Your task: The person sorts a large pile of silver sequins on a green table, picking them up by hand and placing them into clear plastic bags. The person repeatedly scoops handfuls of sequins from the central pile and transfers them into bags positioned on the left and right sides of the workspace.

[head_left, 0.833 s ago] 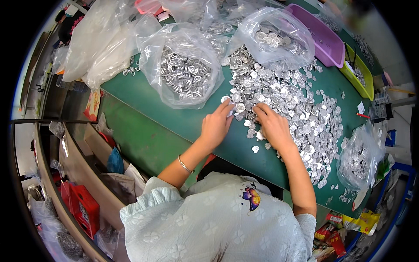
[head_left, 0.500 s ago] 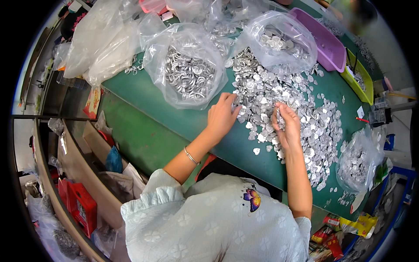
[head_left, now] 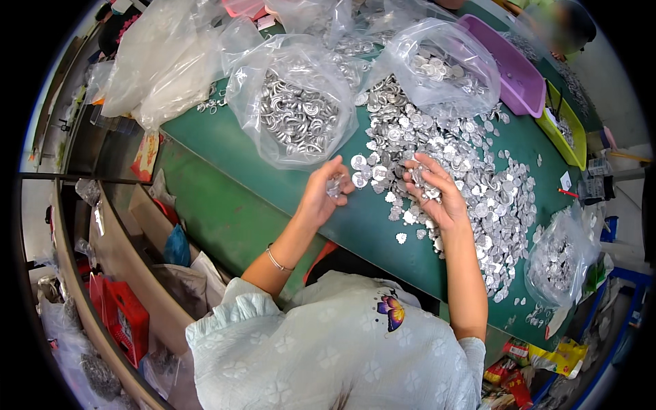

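A broad pile of flat silver metal charms (head_left: 488, 198), some round and some flower-edged, spreads over the green table. My left hand (head_left: 321, 193) is just left of the pile, its fingers curled around a few silver charms. Over the pile's left part, my right hand (head_left: 443, 198) is turned palm up with fingers bent, cupping several charms. Two round charms (head_left: 359, 162) lie at the pile's edge between my hands. Beyond my left hand stands an open clear bag of curved silver pieces (head_left: 297, 116). Another open bag of flat charms (head_left: 441, 68) rests on the pile's far end.
A purple basin (head_left: 509, 65) and a yellow-green basket (head_left: 570, 130) stand at the far right. A smaller bag of silver pieces (head_left: 557, 263) sits near the right table edge. Empty plastic bags (head_left: 160, 61) lie far left. An open drawer (head_left: 143, 273) is on my left. Another person (head_left: 567, 27) is far right.
My left hand has drawn back left from the pile and now holds charms. My right hand has turned palm up with charms in it. The other person has come further into view.
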Action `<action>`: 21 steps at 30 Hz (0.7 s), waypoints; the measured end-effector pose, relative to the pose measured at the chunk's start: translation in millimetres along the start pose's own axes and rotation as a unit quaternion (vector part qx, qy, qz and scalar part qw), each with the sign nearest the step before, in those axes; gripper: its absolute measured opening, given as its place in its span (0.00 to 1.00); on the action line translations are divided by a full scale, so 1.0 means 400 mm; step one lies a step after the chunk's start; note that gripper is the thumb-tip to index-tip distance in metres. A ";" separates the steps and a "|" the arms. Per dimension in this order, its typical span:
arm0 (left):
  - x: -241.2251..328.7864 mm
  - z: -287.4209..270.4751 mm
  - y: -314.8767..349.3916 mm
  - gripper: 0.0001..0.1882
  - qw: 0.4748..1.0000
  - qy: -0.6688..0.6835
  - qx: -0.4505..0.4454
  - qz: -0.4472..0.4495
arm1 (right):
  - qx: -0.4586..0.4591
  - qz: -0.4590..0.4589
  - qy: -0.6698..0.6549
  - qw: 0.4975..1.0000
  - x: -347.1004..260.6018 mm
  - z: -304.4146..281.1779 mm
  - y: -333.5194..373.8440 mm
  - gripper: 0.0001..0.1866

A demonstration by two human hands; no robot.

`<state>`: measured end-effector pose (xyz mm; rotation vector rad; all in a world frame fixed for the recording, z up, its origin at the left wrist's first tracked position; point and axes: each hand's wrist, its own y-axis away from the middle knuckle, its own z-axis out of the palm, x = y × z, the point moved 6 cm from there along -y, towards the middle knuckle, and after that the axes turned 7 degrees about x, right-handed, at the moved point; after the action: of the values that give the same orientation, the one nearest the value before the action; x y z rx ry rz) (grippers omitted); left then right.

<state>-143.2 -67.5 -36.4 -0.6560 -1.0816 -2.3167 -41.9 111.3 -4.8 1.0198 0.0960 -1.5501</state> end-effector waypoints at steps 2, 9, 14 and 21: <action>0.015 -0.014 0.006 0.06 0.993 -0.086 0.064 0.047 | -0.051 0.011 -0.048 0.998 0.013 0.011 0.007 0.18; 0.054 0.055 0.022 0.13 0.725 -0.565 0.057 0.390 | -0.017 -0.019 -0.078 0.997 0.033 -0.023 0.017 0.14; 0.005 0.097 0.021 0.23 0.638 -0.685 0.077 0.343 | 0.103 -0.098 0.195 0.971 0.009 -0.033 0.034 0.19; -0.023 0.103 0.031 0.17 0.697 -0.627 0.002 0.348 | 0.119 -0.310 0.565 0.755 -0.021 -0.027 0.070 0.08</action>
<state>-119.8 -39.7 -11.7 -2.3172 -0.9700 -0.9811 -13.4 116.0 7.1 2.1848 1.2124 -1.2699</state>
